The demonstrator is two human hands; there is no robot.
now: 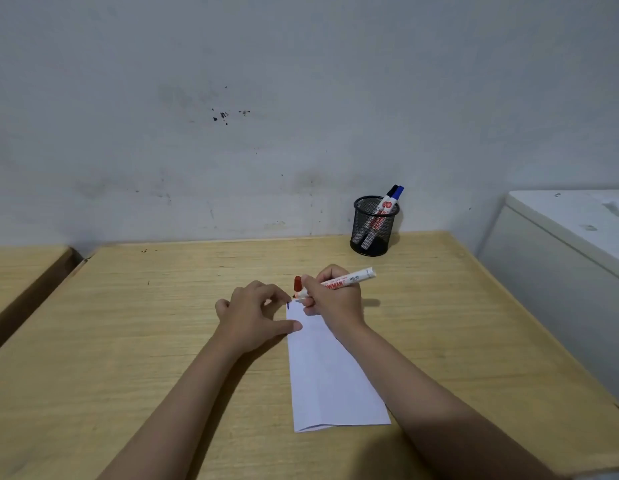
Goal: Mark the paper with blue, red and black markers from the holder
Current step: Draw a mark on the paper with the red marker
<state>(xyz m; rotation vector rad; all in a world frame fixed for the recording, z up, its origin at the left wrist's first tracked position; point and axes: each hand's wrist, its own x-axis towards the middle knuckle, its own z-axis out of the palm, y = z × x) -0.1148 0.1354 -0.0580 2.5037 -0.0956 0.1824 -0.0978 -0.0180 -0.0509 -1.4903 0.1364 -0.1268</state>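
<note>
A white folded paper (330, 379) lies lengthwise on the wooden desk (162, 341). A short blue stroke (288, 305) is drawn at its far left corner. My left hand (256, 313) rests on that corner with curled fingers, its thumb pressing the sheet down. My right hand (335, 299) grips a white-bodied red marker (353, 278), whose tip points at the paper's far edge beside the blue stroke. The red cap (297, 283) stands upright just above the tip, and I cannot tell which hand holds it. A black mesh holder (372, 230) at the desk's back holds a blue marker (399, 191) and a black marker (392, 191).
A stained wall runs right behind the desk. A white cabinet (560, 244) stands close on the right, past the desk's edge. Another wooden surface (20, 271) sits to the left across a narrow gap.
</note>
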